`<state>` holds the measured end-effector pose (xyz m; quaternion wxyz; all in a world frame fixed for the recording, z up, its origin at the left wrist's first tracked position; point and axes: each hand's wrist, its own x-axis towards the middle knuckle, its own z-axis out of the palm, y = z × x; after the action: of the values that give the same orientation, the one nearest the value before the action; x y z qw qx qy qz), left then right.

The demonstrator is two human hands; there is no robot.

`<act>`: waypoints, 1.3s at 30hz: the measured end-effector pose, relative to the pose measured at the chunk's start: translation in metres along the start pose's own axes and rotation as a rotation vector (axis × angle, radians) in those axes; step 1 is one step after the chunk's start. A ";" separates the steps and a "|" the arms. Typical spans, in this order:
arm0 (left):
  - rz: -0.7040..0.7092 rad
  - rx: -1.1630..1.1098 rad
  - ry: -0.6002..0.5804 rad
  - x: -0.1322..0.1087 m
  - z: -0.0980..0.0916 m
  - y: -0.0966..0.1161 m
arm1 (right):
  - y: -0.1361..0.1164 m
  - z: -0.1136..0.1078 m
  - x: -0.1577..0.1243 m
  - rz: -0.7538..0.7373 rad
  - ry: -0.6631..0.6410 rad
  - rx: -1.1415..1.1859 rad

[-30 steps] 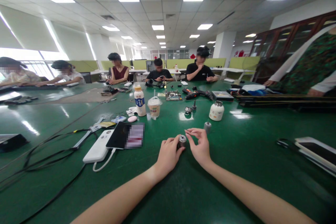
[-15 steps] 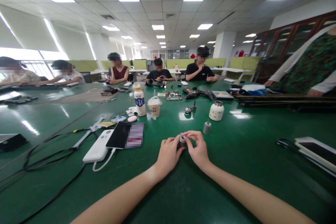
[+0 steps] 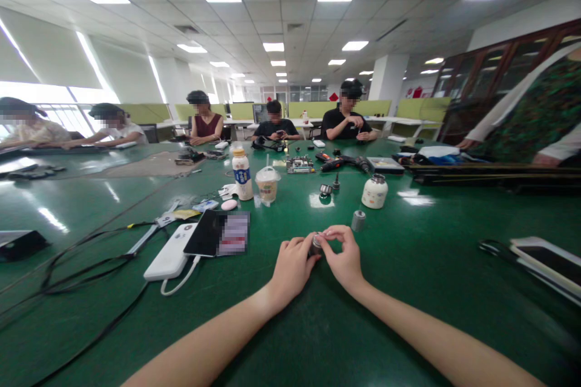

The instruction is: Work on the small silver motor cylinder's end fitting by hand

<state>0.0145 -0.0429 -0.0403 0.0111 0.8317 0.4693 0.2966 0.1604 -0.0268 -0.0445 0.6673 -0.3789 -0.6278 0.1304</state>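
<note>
A small grey metal cylinder point(image 3: 315, 244) stands on the green table point(image 3: 408, 266), held between both my hands. My left hand point(image 3: 293, 266) wraps it from the left, fingers curled around its side. My right hand point(image 3: 345, 257) closes over its top and right side, thumb and fingers pinched on it. Most of the cylinder is hidden by my fingers. A second small grey cylinder point(image 3: 358, 220) stands free just beyond my right hand.
A phone point(image 3: 218, 233) and white power bank point(image 3: 170, 259) with cables lie to the left. Farther back stand a milk bottle point(image 3: 242, 176), a lidded cup point(image 3: 267, 184) and a white jar point(image 3: 374, 191). Devices point(image 3: 540, 260) lie at right. Several people sit around the table.
My right hand has moved left and closed over the top of the cylinder, which earlier showed openly between my hands. My left hand stays on it.
</note>
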 end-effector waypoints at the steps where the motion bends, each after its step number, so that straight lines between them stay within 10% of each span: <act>1: 0.002 -0.001 -0.001 0.000 0.000 0.000 | 0.000 0.000 0.000 0.005 0.008 -0.011; 16: -0.014 0.000 -0.004 0.000 -0.001 0.001 | 0.002 -0.003 0.003 0.094 0.088 -0.078; 26: -0.056 0.014 -0.001 0.000 -0.001 0.001 | 0.031 -0.011 0.001 0.251 -0.131 -0.156; 39: -0.045 0.031 -0.002 0.000 -0.002 0.002 | 0.004 -0.001 0.004 -0.027 -0.020 0.113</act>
<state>0.0151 -0.0445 -0.0382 0.0054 0.8212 0.4924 0.2884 0.1632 -0.0217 -0.0445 0.6830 -0.3309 -0.6312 0.1601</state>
